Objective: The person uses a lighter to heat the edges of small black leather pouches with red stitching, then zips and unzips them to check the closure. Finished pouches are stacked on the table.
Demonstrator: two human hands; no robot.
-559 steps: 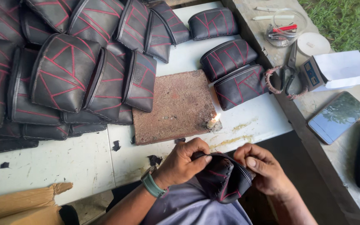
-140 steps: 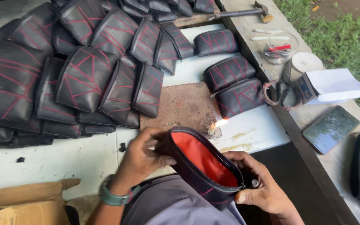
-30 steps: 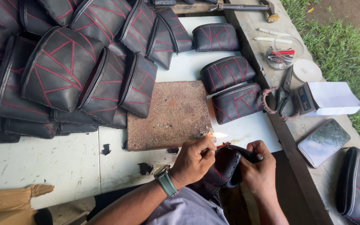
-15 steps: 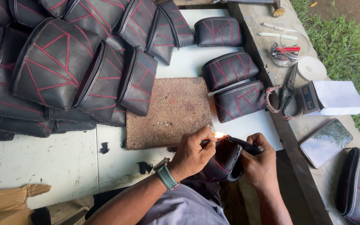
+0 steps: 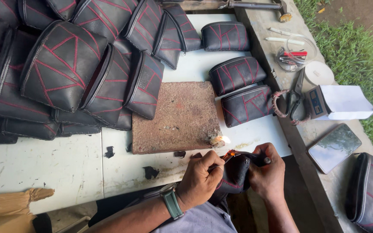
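Note:
My right hand [image 5: 267, 171] grips a black pouch with red stitching [image 5: 235, 176] just off the table's near edge. My left hand [image 5: 200, 177], with a green watch on the wrist, pinches a thin stick whose tip glows orange [image 5: 227, 155] against the pouch's top edge. A small candle flame [image 5: 221, 139] burns at the near right corner of a brown board [image 5: 173, 116], a little above both hands.
Several finished black pouches are piled at the back left [image 5: 61, 64], and three more lie to the right of the board [image 5: 247, 103]. Scissors [image 5: 294, 97], a white box [image 5: 339, 102], a phone [image 5: 334, 147] and a hammer [image 5: 255, 5] sit on the right bench. Another pouch [image 5: 372, 190] lies at the far right.
Both hands have drawn the pouch down toward my body, away from the candle flame. The glowing tip now sits at the pouch's edge.

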